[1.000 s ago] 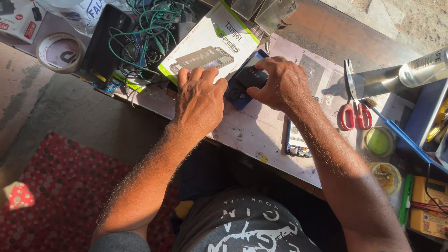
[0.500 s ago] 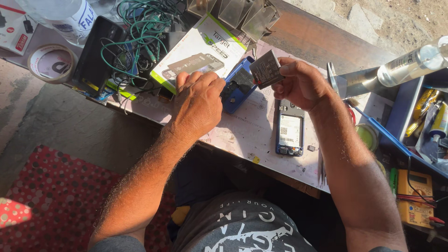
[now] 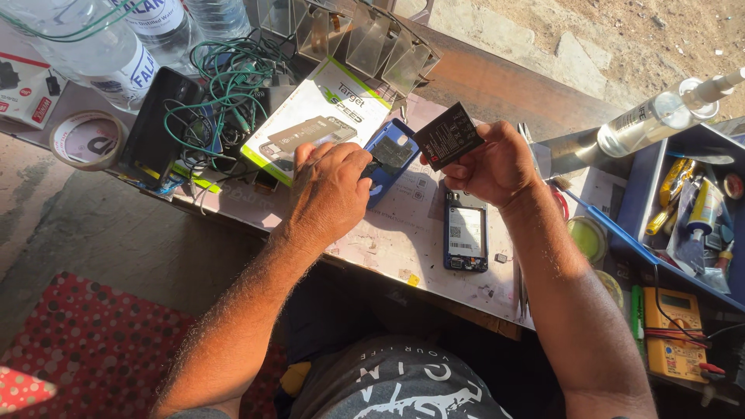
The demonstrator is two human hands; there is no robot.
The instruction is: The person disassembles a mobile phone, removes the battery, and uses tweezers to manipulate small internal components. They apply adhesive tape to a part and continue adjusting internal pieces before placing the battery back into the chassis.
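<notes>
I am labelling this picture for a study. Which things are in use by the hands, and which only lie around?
In use:
right hand holding a black battery
left hand on a blue back cover
opened phone on the bench

Lying about:
tape roll
green cables
yellow multimeter
plastic bottle

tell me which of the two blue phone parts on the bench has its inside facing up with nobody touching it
The open phone lying flat below the right hand, untouched. The other, a blue back cover, sits under the left hand's fingertips beside the box.
</notes>
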